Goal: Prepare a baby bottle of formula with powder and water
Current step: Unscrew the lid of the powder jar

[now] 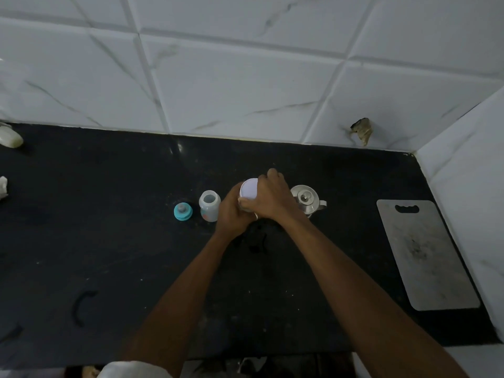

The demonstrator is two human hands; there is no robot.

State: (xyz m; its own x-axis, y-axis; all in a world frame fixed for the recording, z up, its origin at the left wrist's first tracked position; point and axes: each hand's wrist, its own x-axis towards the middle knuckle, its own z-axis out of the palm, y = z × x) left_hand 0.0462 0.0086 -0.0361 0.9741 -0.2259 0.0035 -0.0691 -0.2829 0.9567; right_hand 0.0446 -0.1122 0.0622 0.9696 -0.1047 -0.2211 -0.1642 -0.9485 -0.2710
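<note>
**Both hands on the powder container, its body mostly hidden**

Little of the powder container shows. Only its round white lid and a sliver of its side are visible between the two hands, so no label can be read. It cannot be told whether the lid is seated or loose. The picture is dim, and the black counter swallows a dark patch just near of the hands. At the far left edge a pale object is cut off and cannot be identified.

The left hand curls round the container's left side and grips it. The right hand wraps the lid's right rim from above with fingers bent over the edge, hiding part of the steel kettle just to the right.

The container stands mid-counter. Just left of it is the baby bottle, upright and open-mouthed. Further left lies its teal collar with teat, apart from the bottle. A pale cutting board lies well to the right.
</note>
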